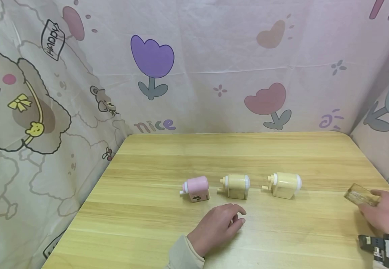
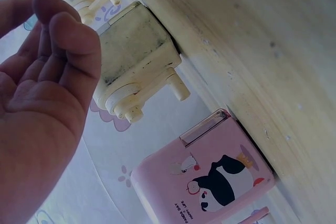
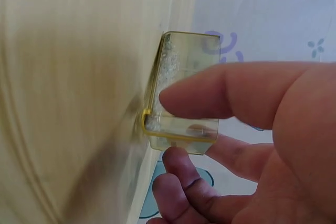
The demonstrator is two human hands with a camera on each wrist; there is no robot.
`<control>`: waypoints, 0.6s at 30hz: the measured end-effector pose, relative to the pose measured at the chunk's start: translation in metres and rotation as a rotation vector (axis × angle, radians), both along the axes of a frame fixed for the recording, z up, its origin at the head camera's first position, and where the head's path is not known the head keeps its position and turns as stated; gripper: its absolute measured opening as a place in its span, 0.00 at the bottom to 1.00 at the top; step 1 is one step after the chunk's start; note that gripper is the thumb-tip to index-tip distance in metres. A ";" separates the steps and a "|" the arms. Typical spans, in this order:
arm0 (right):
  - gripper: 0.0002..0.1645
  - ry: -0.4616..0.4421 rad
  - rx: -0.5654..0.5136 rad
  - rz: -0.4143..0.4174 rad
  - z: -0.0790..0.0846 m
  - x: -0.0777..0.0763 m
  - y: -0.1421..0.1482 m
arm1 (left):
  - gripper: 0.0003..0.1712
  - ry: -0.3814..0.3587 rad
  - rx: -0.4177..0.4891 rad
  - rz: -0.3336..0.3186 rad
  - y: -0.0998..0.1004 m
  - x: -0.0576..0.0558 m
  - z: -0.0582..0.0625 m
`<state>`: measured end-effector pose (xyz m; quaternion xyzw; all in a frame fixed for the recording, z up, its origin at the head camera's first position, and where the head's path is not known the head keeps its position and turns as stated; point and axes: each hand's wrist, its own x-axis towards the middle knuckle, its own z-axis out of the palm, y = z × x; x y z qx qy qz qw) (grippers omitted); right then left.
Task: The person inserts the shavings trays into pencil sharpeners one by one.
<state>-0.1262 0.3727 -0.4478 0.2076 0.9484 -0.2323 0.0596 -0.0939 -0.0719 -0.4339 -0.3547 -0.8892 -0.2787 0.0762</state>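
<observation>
A pink crank pencil sharpener (image 1: 198, 188) with a panda print stands at the left of a row. Beside it are a middle yellow pencil sharpener (image 1: 237, 186) and a right yellow pencil sharpener (image 1: 286, 185), cranks pointing left. My left hand (image 1: 217, 226) is over the table in front of the row, fingers loosely bent, holding nothing. At the table's right side my right hand (image 1: 387, 213) pinches a clear yellowish shavings drawer (image 3: 184, 56) between thumb and fingers. Pale bits show inside the drawer, which is tilted close to the tabletop; contact is unclear.
The wood-grain table (image 1: 140, 209) has rounded back corners. A printed cloth (image 1: 194, 74) hangs along its back and both sides. A black device (image 1: 379, 248) is strapped at my right wrist.
</observation>
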 end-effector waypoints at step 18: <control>0.47 0.087 -0.010 0.231 0.001 -0.004 0.000 | 0.09 -0.017 -0.008 -0.002 -0.001 0.000 0.002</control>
